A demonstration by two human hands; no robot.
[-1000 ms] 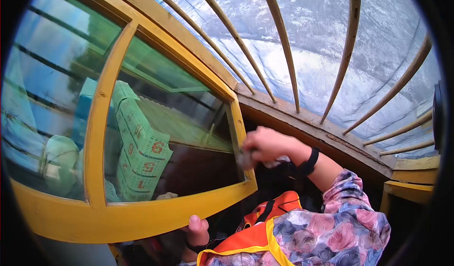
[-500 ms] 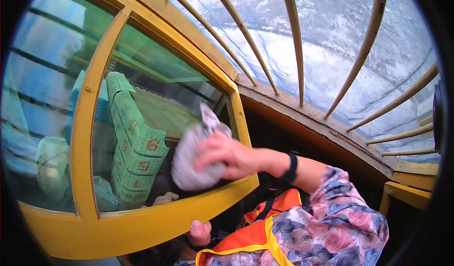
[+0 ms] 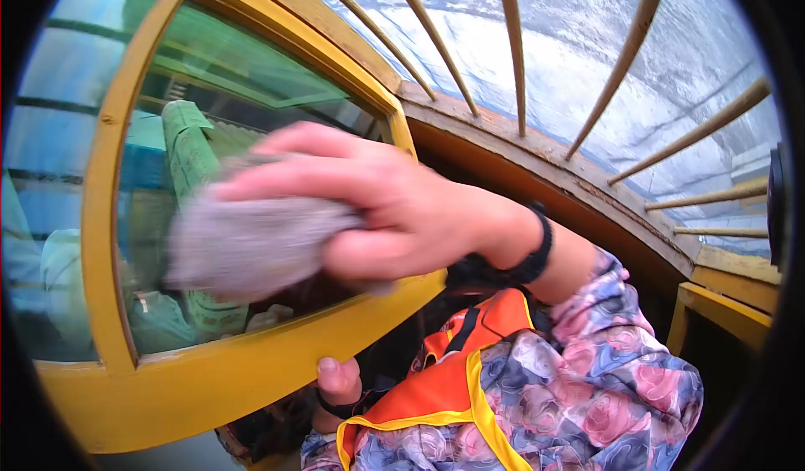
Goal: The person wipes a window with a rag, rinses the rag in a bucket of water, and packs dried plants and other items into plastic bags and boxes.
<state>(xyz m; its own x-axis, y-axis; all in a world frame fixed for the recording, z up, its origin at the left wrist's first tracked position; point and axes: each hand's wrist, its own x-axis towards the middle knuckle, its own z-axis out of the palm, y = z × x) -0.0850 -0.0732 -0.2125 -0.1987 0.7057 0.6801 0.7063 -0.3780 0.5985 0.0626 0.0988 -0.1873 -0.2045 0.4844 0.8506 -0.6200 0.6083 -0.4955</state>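
My right hand (image 3: 369, 207) is wrapped round a bunched greyish cloth (image 3: 251, 240), smeared by motion. It is in front of the glass pane (image 3: 251, 77) of a yellow wooden window sash (image 3: 277, 395); whether the cloth touches the glass I cannot tell. My left hand (image 3: 338, 380) grips the sash's lower rail near its free end. Its thumb shows on the near side, and fingertips appear through the glass behind the rail.
Wooden bars (image 3: 511, 52) stand across the window opening, with bluish sheeting (image 3: 570, 77) beyond. Through the glass, a green-looking printed sheet (image 3: 186, 148) is partly hidden. A yellow frame (image 3: 725, 320) is at the right.
My right hand has moved left and closer to the camera with the cloth, now covering much of the printed sheet. My left hand stays on the rail while the view shifts slightly.
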